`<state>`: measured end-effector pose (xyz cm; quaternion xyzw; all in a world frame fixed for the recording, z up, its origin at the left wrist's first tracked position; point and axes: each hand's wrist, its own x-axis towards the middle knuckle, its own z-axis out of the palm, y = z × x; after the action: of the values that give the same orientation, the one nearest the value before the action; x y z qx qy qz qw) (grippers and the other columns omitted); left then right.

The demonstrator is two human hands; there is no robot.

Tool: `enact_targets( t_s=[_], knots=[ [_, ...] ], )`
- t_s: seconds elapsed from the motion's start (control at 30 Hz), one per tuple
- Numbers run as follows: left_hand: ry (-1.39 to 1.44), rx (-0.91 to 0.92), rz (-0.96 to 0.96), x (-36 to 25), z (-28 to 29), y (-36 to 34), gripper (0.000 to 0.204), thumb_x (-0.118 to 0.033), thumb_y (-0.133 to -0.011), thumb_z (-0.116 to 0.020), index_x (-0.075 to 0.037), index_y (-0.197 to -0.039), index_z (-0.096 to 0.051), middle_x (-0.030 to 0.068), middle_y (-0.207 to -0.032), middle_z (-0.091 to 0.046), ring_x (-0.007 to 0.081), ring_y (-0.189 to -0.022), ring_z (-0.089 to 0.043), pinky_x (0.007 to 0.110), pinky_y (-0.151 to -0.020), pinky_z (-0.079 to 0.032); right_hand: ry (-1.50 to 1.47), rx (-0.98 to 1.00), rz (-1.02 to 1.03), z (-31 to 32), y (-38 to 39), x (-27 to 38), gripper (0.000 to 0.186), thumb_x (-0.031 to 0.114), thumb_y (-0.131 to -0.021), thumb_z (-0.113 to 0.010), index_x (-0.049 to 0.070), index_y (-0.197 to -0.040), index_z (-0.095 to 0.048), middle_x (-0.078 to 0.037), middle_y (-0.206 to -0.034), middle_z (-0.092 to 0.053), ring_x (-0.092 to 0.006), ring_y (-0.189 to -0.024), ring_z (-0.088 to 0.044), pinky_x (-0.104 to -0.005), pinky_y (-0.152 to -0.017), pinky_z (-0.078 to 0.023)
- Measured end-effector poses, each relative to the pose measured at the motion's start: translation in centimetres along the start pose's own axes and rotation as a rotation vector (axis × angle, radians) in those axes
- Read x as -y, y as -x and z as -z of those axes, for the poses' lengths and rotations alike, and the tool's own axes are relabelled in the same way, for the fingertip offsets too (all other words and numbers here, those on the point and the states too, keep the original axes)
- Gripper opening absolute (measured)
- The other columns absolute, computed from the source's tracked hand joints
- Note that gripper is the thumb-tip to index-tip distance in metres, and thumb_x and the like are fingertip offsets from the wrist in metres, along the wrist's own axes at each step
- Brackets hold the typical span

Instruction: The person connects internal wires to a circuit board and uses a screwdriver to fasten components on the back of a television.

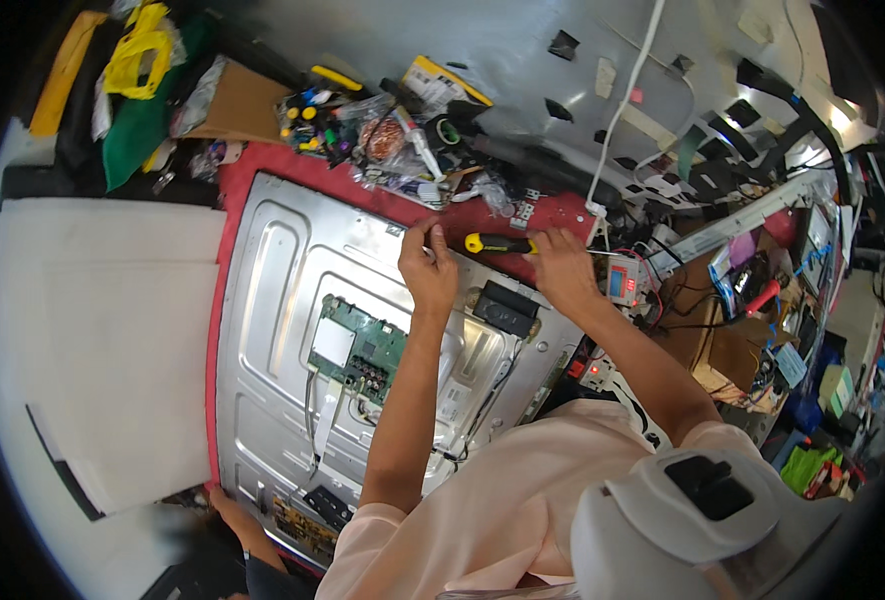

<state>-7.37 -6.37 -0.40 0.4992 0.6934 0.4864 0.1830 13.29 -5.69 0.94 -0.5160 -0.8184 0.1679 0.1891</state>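
A large metal TV back panel point(272, 250) lies on a red-covered table, with a green circuit board point(372, 345) mounted near its middle. My left hand point(429, 272) is at the panel's far edge, fingers bent and pinched together; what they hold, if anything, is too small to make out. To its right, my right hand point(565, 270) has its fingers closed over the shaft end of a yellow-and-black screwdriver point(502, 243). The handle points left toward my left hand, and a thin shaft shows on the far side of my fingers. A black speaker box point(505, 307) sits on the panel between my arms.
Another person's hand point(230, 508) touches the panel's near left corner. Tools, wire and plastic bags point(392, 140) pile up along the far side. A white cable point(627, 100) hangs by a meter with a lit display point(622, 280). White sheets point(112, 350) lie at left.
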Motion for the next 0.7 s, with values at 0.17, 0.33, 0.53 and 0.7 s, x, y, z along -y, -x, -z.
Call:
enact_targets(
  t_s=[0.17,0.33,0.53,0.7],
  knots=[
    [-0.164,-0.022,-0.037,2.2,1.1,0.6,0.015,-0.005,-0.085,-0.058,0.001,-0.098,-0.064,0.0157,-0.085,-0.062,0.0309,-0.077,-0.06,0.038,-0.068,-0.048,-0.299,-0.163,0.006,7.7,0.1,2.8,0.023,0.011,-0.083,-0.064,0.001,-0.103,-0.056,-0.016,-0.094,-0.06,-0.0343,-0.084,-0.057,-0.0428,-0.074,-0.046],
    [-0.195,0.17,-0.088,-0.9,-0.9,2.7,0.012,-0.007,-0.082,-0.062,-0.002,-0.093,-0.065,0.0149,-0.083,-0.06,0.0326,-0.077,-0.058,0.041,-0.068,-0.046,-0.52,-0.369,0.052,12.0,1.5,1.7,0.017,0.007,-0.09,-0.058,0.0,-0.104,-0.053,-0.014,-0.096,-0.058,-0.0278,-0.084,-0.059,-0.0341,-0.073,-0.048],
    [-0.199,0.227,-0.089,-2.7,-2.7,4.1,0.011,-0.008,-0.081,-0.062,-0.003,-0.091,-0.066,0.0148,-0.078,-0.057,0.0331,-0.074,-0.056,0.042,-0.067,-0.045,-0.84,-0.364,-0.189,9.2,2.8,-1.0,0.013,0.006,-0.092,-0.056,-0.002,-0.102,-0.052,-0.011,-0.098,-0.057,-0.0165,-0.086,-0.056,-0.029,-0.075,-0.047],
    [-0.172,0.226,-0.06,-2.3,-2.3,4.4,0.013,-0.007,-0.081,-0.063,-0.002,-0.092,-0.066,0.0151,-0.079,-0.057,0.0331,-0.073,-0.057,0.042,-0.066,-0.045,-0.738,-0.384,-0.187,6.8,3.4,-2.3,0.018,0.012,-0.093,-0.056,-0.002,-0.104,-0.053,-0.009,-0.092,-0.057,-0.0151,-0.077,-0.055,-0.0278,-0.069,-0.046]
  ],
)
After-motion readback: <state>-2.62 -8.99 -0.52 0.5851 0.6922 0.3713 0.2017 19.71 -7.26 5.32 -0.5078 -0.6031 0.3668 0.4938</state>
